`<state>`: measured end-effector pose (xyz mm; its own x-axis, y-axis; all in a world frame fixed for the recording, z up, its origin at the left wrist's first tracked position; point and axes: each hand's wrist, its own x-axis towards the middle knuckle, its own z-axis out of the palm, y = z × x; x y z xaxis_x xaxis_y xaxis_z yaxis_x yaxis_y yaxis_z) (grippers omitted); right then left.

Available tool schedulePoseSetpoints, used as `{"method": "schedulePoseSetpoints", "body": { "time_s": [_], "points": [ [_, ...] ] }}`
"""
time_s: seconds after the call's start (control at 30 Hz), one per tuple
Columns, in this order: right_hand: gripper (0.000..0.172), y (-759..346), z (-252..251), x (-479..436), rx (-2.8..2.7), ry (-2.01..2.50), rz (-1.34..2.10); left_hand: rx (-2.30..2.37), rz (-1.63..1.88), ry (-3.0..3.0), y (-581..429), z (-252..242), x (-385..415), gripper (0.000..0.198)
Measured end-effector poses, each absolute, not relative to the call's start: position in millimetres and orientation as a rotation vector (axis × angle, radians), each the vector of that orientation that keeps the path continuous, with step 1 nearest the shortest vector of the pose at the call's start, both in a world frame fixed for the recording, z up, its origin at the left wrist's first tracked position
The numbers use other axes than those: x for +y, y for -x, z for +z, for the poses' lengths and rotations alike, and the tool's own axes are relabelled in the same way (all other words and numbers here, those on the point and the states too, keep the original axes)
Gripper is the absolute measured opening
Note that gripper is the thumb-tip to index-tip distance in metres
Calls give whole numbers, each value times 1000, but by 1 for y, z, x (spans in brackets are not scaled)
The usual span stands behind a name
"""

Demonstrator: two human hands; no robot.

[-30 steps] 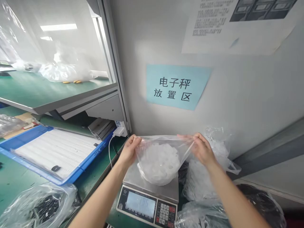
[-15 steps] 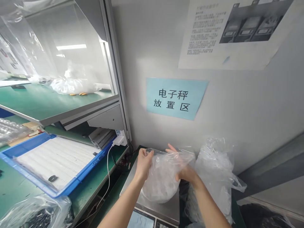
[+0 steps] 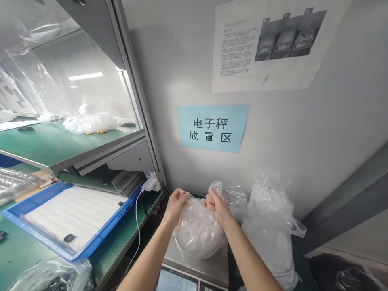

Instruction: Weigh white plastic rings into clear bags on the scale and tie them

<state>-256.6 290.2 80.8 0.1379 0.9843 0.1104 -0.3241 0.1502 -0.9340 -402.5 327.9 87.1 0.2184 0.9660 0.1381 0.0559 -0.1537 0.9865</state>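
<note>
Gripping bulging clear-plastic bag high with left fingers, right fingers over silver metal scale, likely to gather it.

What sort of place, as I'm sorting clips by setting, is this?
Probably a factory packing area, judging by the digital scale, the clear bag of white pieces on it, and the green workbench off to the left.
</note>
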Motion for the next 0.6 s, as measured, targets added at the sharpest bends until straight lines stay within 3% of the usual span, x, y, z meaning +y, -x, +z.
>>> {"method": "schedulePoseSetpoints", "body": {
  "time_s": [0.23, 0.43, 0.6],
  "points": [
    [30, 256, 94, 299, -1294, 1067, 1325, 389, 839, -2529, 401, 145, 330, 12],
    [15, 242, 103, 295, -1492, 992, 1482, 558, 760, -2465, 377, 135, 340, 14],
    [34, 230, 111, 297, -1609, 919, 1600, 703, 768, -2355, 372, 141, 340, 14]
  ]
}}
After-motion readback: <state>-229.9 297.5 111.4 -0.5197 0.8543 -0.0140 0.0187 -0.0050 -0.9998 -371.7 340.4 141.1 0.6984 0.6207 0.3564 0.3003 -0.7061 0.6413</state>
